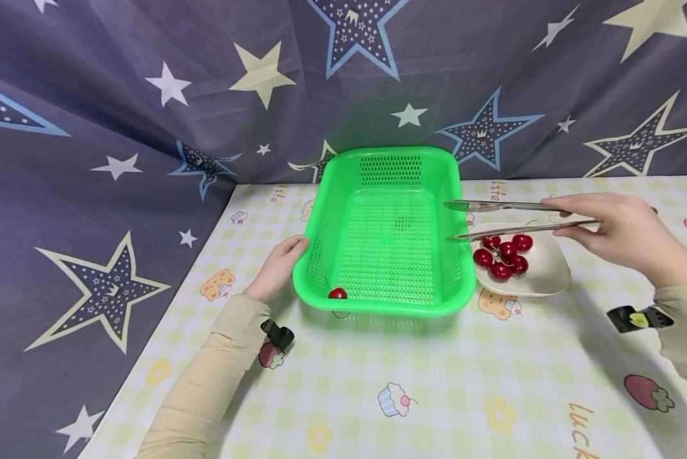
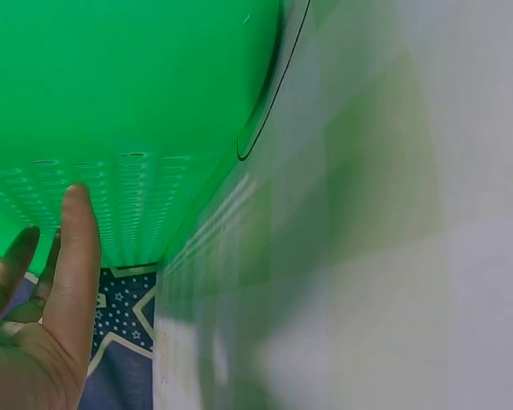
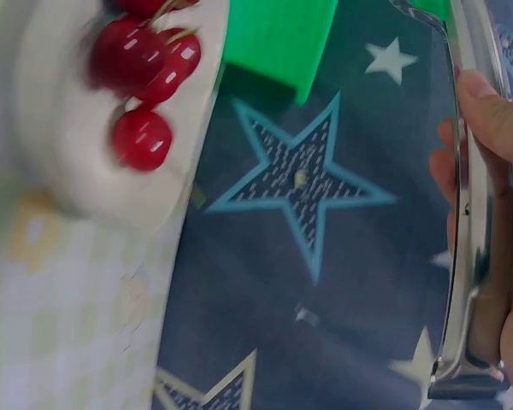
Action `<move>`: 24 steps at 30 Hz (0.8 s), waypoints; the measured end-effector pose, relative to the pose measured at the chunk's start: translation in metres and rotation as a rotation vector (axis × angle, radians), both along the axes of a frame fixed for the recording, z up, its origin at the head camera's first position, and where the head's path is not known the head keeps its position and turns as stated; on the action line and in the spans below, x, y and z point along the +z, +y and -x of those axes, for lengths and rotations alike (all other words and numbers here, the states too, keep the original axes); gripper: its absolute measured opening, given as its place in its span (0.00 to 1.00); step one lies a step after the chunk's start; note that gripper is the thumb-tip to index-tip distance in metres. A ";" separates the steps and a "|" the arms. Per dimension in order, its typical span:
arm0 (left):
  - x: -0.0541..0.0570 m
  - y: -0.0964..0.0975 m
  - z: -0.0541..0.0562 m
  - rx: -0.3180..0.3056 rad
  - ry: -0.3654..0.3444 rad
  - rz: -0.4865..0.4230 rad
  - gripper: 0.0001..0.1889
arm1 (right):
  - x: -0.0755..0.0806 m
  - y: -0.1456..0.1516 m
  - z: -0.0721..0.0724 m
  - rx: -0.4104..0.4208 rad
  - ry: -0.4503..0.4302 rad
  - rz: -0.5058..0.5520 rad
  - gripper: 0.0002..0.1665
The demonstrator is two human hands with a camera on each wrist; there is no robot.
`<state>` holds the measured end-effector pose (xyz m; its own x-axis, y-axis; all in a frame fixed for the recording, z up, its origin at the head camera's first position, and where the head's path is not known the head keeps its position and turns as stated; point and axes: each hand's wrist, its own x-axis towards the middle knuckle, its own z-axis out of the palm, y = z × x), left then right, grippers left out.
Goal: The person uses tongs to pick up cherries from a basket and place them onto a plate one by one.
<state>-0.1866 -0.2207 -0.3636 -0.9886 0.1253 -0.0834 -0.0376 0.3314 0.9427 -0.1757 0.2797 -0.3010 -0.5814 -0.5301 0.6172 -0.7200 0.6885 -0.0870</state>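
Observation:
A green plastic basket (image 1: pixel 386 309) with perforated walls stands in the middle. My left hand (image 1: pixel 277 264) holds its left rim; the left wrist view shows lower fingers (image 2: pixel 81 256) extended beside the outer wall. One red cherry (image 1: pixel 337 293) lies inside the basket's near left corner. My right hand (image 1: pixel 619 233) grips metal tongs (image 1: pixel 515 206). Their arms are spread, with nothing between the tips, which are over the basket's right side. Below the tongs, several cherries (image 1: pixel 500 271) with stems sit on a white dish (image 1: pixel 541 274).
A checked, printed tablecloth (image 1: pixel 435 382) covers the table. Behind and to the left hangs a dark curtain (image 1: pixel 205 51) with stars, close to the basket's far end. The dish stands right beside the basket's right wall.

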 end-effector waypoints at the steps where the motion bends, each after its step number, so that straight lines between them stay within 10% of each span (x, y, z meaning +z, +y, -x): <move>1: 0.000 0.000 0.000 0.000 0.000 0.001 0.23 | 0.003 -0.005 0.003 0.035 0.015 0.002 0.28; 5: 0.000 0.001 0.000 0.006 0.005 0.003 0.23 | 0.016 -0.025 0.013 0.146 0.045 0.003 0.37; 10: -0.003 -0.002 0.001 0.006 0.002 0.000 0.23 | 0.037 -0.049 0.018 0.191 0.025 -0.085 0.19; 24: -0.003 -0.002 0.000 0.009 0.003 -0.008 0.22 | 0.067 -0.119 0.032 0.271 -0.149 -0.327 0.26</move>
